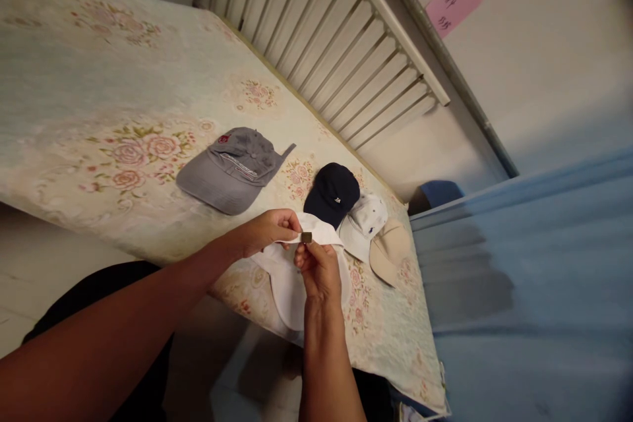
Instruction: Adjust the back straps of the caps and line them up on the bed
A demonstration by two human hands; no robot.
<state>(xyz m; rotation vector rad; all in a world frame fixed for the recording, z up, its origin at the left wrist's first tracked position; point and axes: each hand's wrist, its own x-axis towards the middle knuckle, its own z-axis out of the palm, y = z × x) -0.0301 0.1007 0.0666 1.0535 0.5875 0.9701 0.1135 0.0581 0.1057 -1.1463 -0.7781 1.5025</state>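
A white baseball cap (pixel 287 283) lies at the near edge of the flowered cover, partly hidden by my hands. My left hand (pixel 271 229) pinches the end of its back strap between thumb and fingers. Close beside it, my right hand (pixel 319 267) is closed at the small dark metal buckle (pixel 306 237) on that strap. To the left, a grey baseball cap (pixel 235 171) rests with its brim toward me and its strap sticking out. Just beyond my hands sits a dark navy cap (pixel 333 191).
A white cap with small marks (pixel 368 217) and a beige cap (pixel 390 250) lie to the right. A slatted metal rail (pixel 316 33) runs along the back by the wall. Blue curtain (pixel 524 290) hangs at the right, and a pink note (pixel 453 3) is on the wall.
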